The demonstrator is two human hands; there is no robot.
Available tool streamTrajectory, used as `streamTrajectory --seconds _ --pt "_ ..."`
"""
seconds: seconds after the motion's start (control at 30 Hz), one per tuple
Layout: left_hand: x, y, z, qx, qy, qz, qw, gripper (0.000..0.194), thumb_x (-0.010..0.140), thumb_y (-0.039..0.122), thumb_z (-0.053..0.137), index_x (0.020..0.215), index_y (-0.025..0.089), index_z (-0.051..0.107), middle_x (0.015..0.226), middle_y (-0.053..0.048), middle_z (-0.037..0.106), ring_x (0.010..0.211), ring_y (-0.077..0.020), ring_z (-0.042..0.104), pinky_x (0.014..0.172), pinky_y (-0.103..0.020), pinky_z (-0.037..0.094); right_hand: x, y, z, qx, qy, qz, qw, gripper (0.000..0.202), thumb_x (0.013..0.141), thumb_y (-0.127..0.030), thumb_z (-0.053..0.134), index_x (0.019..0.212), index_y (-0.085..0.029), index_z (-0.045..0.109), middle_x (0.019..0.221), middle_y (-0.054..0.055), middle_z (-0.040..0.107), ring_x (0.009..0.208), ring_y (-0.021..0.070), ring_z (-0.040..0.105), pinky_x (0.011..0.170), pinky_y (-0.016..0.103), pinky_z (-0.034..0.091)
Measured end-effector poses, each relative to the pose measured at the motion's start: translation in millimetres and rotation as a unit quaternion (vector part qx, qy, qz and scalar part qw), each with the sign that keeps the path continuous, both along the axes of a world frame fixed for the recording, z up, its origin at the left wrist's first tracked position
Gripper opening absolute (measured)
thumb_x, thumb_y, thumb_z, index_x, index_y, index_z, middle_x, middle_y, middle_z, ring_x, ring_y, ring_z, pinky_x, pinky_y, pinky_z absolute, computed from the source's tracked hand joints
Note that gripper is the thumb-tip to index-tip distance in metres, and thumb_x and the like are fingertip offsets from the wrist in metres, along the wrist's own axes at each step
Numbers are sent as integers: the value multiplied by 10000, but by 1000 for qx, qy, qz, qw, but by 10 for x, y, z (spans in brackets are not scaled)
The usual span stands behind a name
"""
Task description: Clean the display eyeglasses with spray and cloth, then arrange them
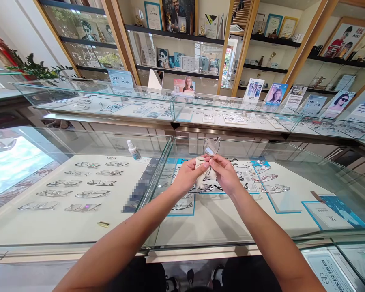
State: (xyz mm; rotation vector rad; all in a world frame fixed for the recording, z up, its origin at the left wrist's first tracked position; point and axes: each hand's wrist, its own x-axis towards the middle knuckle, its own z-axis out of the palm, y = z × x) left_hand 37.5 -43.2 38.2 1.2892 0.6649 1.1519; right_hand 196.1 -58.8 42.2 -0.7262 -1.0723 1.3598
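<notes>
Above the glass display case, my two hands meet around a pair of eyeglasses [212,147] with a thin dark frame. One lens sticks up above the fingers; the rest of the frame is partly covered by hands and cloth. My left hand [192,170] is closed on a pale cleaning cloth [200,168] that hangs below the fingers. With thumb and fingers, my right hand [223,170] pinches the eyeglasses close to the left fingertips. A white spray bottle [134,150] stands on the glass to the left of my hands.
Rows of eyeglasses [93,183] lie inside the glass case [158,239] beneath my arms. A second glass counter [173,109] with more frames and upright cards runs behind it. Wall shelves [176,36] hold pictures. A small gold-coloured piece [103,224] lies at the front left.
</notes>
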Motion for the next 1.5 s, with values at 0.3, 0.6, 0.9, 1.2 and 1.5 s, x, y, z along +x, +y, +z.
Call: streamTrajectory --seconds 0.3,0.6,0.9,1.2,1.5 --pt "-28 -12 3 -17 4 -41 999 469 798 465 929 1155 185 809 1050 -65 782 906 -172 665 833 -272 508 15 12 20 -11 22 -5 1000 372 710 -560 962 857 -265 788 1184 51 807 1126 266 695 976 377 556" --pt "-74 -17 56 8 33 -103 994 571 800 442 923 1258 158 736 1037 -74 757 852 -165 645 746 -250 465 73 82 -40 -7 46 -19 999 297 778 -495 929 856 -255 773 1154 61 801 1123 252 693 1011 376 547" --pt "-32 -10 -15 16 41 -35 998 605 844 546 874 1311 191 725 1044 -65 764 827 -161 646 728 -253 495 -31 20 -32 -38 60 -19 997 331 710 -516 953 848 -262 792 1116 31 793 966 219 685 804 310 535" --pt "18 -11 -53 41 28 63 997 594 858 737 769 1073 185 805 1014 -81 796 912 -214 679 787 -294 539 -86 -48 -16 -16 23 -26 999 341 716 -545 939 836 -267 781 1053 30 786 934 218 665 821 322 517" --pt "-129 28 92 61 85 -74 992 601 938 721 686 1074 139 752 899 -49 678 784 -161 550 716 -271 470 -4 -11 53 -21 78 -28 996 252 717 -440 951 764 -252 790 1042 29 818 1016 223 710 891 306 563"
